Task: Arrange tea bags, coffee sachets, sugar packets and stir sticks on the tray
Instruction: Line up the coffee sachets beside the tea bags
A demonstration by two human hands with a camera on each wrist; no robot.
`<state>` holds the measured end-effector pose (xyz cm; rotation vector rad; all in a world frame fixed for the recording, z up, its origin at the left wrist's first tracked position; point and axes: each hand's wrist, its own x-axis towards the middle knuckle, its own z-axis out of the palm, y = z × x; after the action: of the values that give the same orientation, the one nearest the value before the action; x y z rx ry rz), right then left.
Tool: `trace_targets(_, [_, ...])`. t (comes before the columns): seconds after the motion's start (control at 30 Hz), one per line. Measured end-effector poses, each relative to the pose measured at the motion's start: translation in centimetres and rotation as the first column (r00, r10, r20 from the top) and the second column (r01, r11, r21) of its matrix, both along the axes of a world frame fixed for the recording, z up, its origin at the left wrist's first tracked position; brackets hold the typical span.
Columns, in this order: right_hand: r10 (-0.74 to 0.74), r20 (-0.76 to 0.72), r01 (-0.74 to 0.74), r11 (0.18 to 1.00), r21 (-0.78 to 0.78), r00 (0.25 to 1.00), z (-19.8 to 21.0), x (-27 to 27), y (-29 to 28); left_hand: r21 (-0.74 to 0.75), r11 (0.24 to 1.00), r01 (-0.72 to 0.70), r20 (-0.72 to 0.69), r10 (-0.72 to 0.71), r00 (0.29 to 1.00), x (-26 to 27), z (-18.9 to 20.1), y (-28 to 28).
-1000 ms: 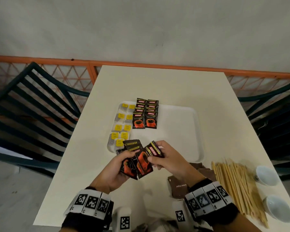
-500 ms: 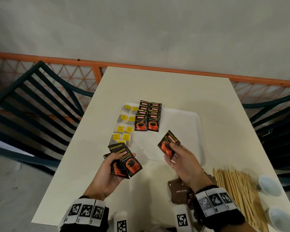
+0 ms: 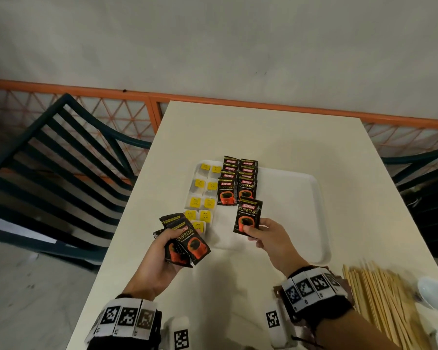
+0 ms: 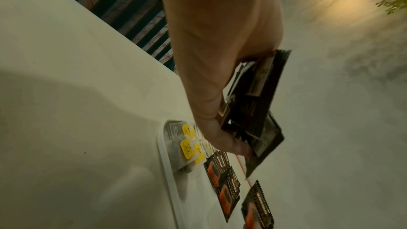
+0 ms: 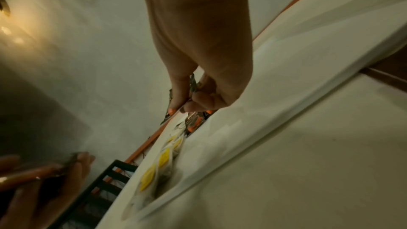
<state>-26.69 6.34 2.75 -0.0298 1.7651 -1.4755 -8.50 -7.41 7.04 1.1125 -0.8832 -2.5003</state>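
Note:
A white tray point(image 3: 311, 198) lies on the cream table point(image 3: 263, 132). Along its left side lie tea bags with yellow tags point(image 3: 200, 200) in two columns. Beside them lie two overlapping rows of black coffee sachets point(image 3: 238, 183). My right hand point(image 3: 266, 236) pinches one coffee sachet point(image 3: 248, 215) by its lower edge, just above the tray below the right row. My left hand point(image 3: 167, 251) grips a fanned stack of coffee sachets point(image 3: 187, 241) over the tray's near left corner. In the left wrist view the stack point(image 4: 255, 104) sits under my fingers point(image 4: 220, 128).
Wooden stir sticks point(image 3: 384, 299) lie in a loose pile at the near right. Two small white bowls point(image 3: 433, 294) stand beside them at the table's right edge. Brown packets point(image 3: 276, 291) peek out behind my right wrist. Dark green chairs point(image 3: 61, 157) flank the table; an orange railing point(image 3: 213, 99) runs behind.
My right hand pulled one sachet out of the stack and carried it forward over the tray toward the right row. The left hand stayed near the tray's corner with the rest.

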Motion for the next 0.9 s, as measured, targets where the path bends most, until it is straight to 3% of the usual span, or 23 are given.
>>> trace_targets(0.33, [0.051,-0.020,-0.051,0.999,0.000,0.998,-3.1,-1.5,-5.0,0.033,0.999,0.022,-0.002,-0.022,1.000,-0.9,-0.5,-2.0])
trace_targets(0.5, [-0.011,-0.193,0.035,0.992,0.123,0.981,-3.8,-2.0,-7.0,0.054,0.998,0.037,0.028,-0.039,0.999,-1.5,-0.9,-2.9])
trace_targets(0.63, [-0.103,-0.211,0.138,0.978,0.156,0.972,-4.4,-2.2,-8.0,0.077,0.996,0.054,0.011,-0.055,0.998,-2.0,-1.3,-3.4])
trace_targets(0.9, [-0.044,-0.384,0.143,0.962,0.233,0.922,-4.8,-1.9,-8.3,0.037,0.996,0.080,0.019,-0.081,0.997,-2.7,-1.5,-3.4])
